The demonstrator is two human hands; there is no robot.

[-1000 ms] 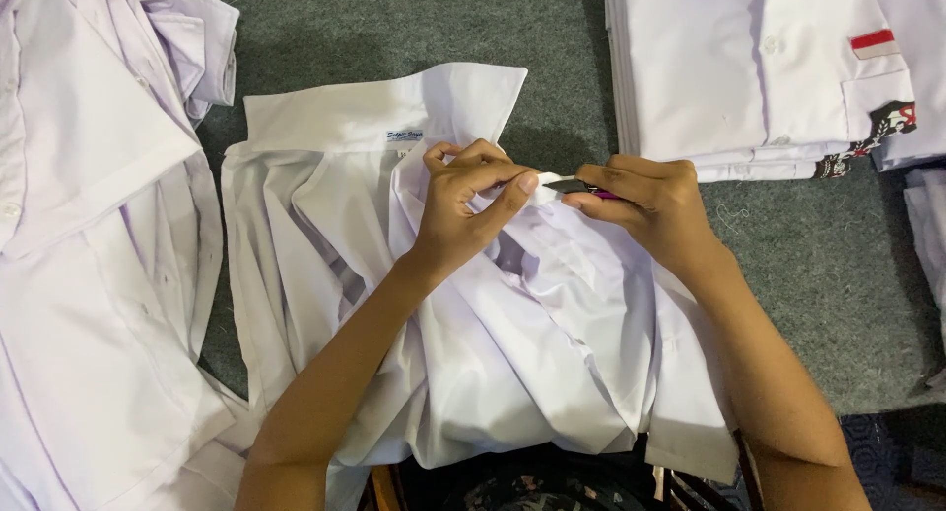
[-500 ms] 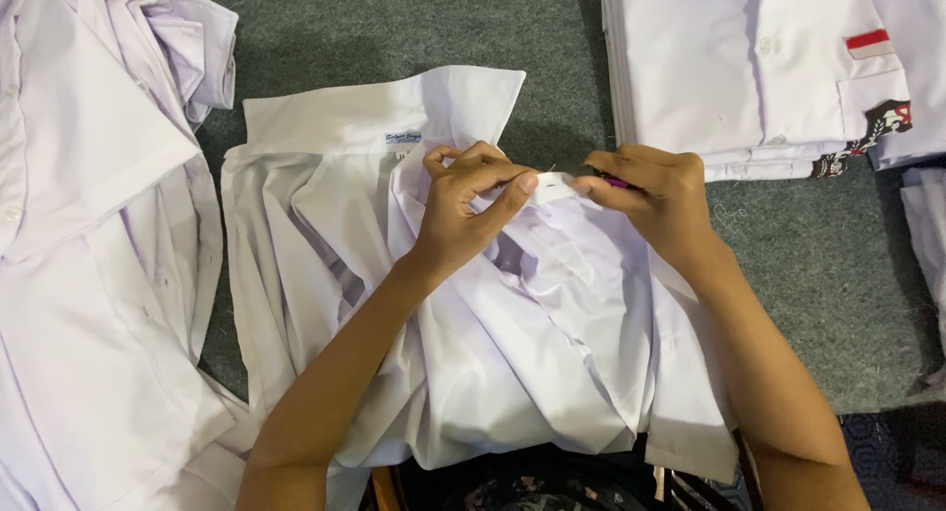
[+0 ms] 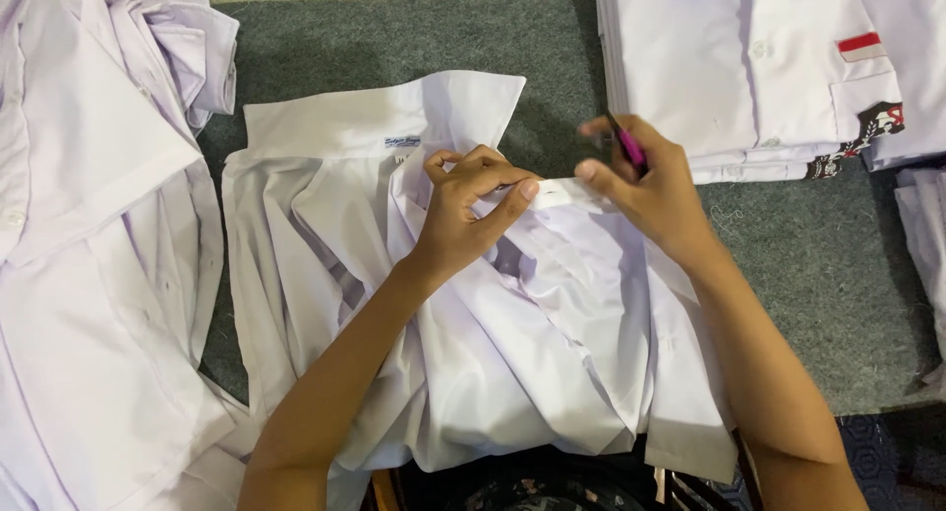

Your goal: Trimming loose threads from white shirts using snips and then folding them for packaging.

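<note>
A white collared shirt [image 3: 325, 225] lies bunched on the grey carpet, collar toward the far side. My left hand [image 3: 468, 210] pinches a fold of its fabric near the collar. My right hand [image 3: 645, 186] holds the same strip of cloth between thumb and finger just to the right. A small pink-handled tool [image 3: 628, 146] is tucked in my right hand's fingers, tip pointing up and away. The two hands are a short gap apart, with the cloth stretched between them.
A neat stack of folded white shirts [image 3: 749, 68] with a red patch on the pocket sits at the far right. Loose white shirts [image 3: 89, 225] are piled on the left. Grey carpet [image 3: 838, 294] shows on the right.
My right hand has turned and lifted slightly, so the pink tool now points upward instead of lying toward the left hand. The left hand has kept its pinch on the cloth.
</note>
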